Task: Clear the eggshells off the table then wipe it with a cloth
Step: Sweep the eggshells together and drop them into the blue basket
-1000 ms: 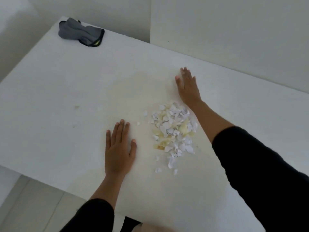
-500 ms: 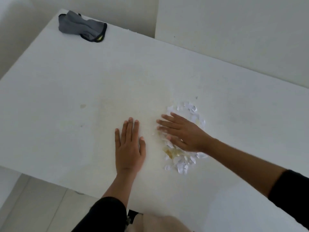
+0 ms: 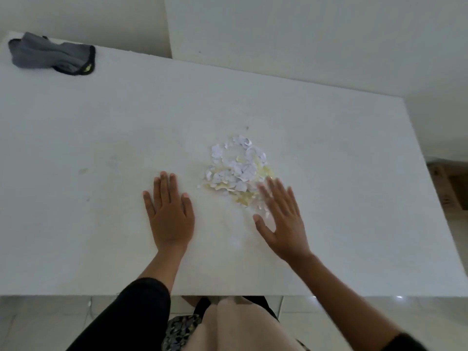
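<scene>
A loose pile of white and yellowish eggshell pieces point(image 3: 236, 171) lies on the white table point(image 3: 88, 138), right of centre. My left hand point(image 3: 169, 212) rests flat on the table, fingers straight, just left of the pile. On the near right side of the pile is my right hand point(image 3: 281, 217), open with fingers spread and blurred, its fingertips at the pile's edge and a few shell bits under it. A crumpled grey cloth point(image 3: 52, 54) with a dark trim sits at the table's far left corner, far from both hands.
A white wall runs behind the table. The table's near edge point(image 3: 228, 295) is close to my body, and its right edge slants away at the right. A brown box point(image 3: 448, 188) stands on the floor beyond the right edge.
My right hand swept from beyond the pile across the shells and now lies at the pile's near right side. The shells shifted. The left hand has stayed flat in place.
</scene>
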{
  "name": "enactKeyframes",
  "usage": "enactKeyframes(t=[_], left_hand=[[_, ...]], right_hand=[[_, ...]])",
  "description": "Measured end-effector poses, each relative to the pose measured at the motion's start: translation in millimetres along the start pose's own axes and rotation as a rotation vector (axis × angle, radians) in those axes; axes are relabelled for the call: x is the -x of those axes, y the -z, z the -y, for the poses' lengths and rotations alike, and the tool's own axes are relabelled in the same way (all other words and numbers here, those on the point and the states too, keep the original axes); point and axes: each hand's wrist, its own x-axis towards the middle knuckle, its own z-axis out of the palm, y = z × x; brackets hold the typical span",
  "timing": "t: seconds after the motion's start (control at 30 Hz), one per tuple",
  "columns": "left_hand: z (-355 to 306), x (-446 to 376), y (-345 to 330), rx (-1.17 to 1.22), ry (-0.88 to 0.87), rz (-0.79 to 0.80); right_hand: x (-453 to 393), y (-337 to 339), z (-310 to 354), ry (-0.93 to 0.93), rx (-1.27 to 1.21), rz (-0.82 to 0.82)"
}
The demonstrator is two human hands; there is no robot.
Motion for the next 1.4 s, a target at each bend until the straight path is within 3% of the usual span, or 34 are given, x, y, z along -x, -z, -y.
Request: enactKeyframes(t=[0.07,0.13,0.43,0.53,0.63,0.8,0.97,1.1,1.27,1.4], left_hand=[[-0.2,1.8,1.4,0.022,-0.016,-0.001],[-1.0,2.0,2.0,0.016,-0.025,-0.003],[-21.5,-8.4,-1.7,0.014,-0.144,0.013],[-36.3,-21.5,-7.3,0.061,-0.183,0.047],[-43.6,-37.2,-12.8,0.095,-0.115,0.032],[-62.4,-54.0,-23.2,0.137,-0.083,0.067],[-84.9,-55.1,-37.1,0.166,-0.196,0.05],[-106.0,-54.0,-19.6,0.786,0.003,0.052],[-127.7,-49.4,-1.2,0.956,0.185,0.003],[-140.7,-38.3,2.9,0.794,0.137,-0.072]], right_hand=[[30.6,-11.2,-0.2,-0.418,-0.024,-0.039],[45.9,-28.0,3.2,-0.648,-0.004,-0.012],[-79.5,-54.0,19.4,-0.417,-0.036,0.034],[-102.1,-50.3,13.5,-0.322,-0.103,-0.064],[-112.2,-47.6,0.8,-0.403,-0.244,-0.151],[-130.0,-55.9,8.1,-0.35,-0.372,-0.044],[-125.1,-51.8,45.2,-0.392,-0.898,-0.087],[-122.0,-46.9,55.3,-0.566,-1.307,-0.129],[-124.4,-30.5,53.5,-0.695,-1.319,-0.106],[-116.9,-10.8,42.5,-0.645,-1.186,-0.109]])
